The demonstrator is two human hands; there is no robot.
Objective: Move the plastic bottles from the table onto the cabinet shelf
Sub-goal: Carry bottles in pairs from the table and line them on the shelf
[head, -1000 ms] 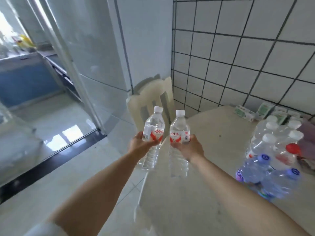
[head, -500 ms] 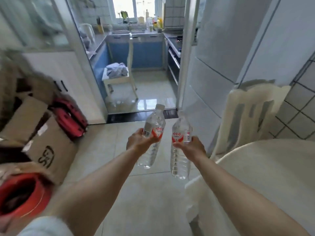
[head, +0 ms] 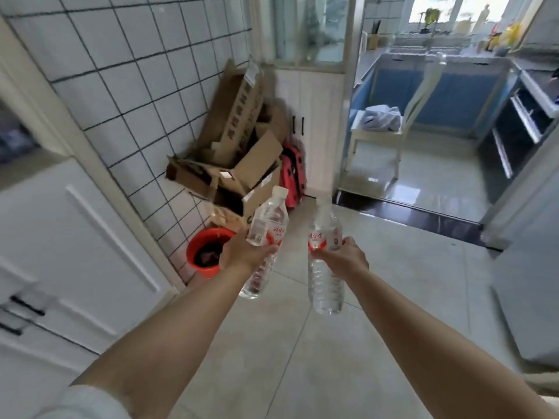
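I hold two clear plastic water bottles with red-and-white labels out in front of me over the tiled floor. My left hand point(head: 242, 252) grips the left bottle point(head: 267, 225) around its middle, tilted with its white cap to the upper right. My right hand point(head: 341, 257) grips the right bottle point(head: 325, 285) at the label, nearly upright. A white cabinet point(head: 60, 237) with panelled doors and black handles fills the left edge; a dark open shelf recess point(head: 18, 140) shows above its doors. The table is out of view.
A red bucket point(head: 207, 252) stands on the floor by the tiled wall, with stacked cardboard boxes point(head: 233, 164) and a red bag point(head: 292, 176) behind it. Beyond a dark threshold point(head: 408, 213), a kitchen holds a white chair point(head: 384, 128) and blue cupboards.
The view has swung left, away from the table and its chair, toward the tiled wall and white cabinet. Both hands keep their bottles held out in front.
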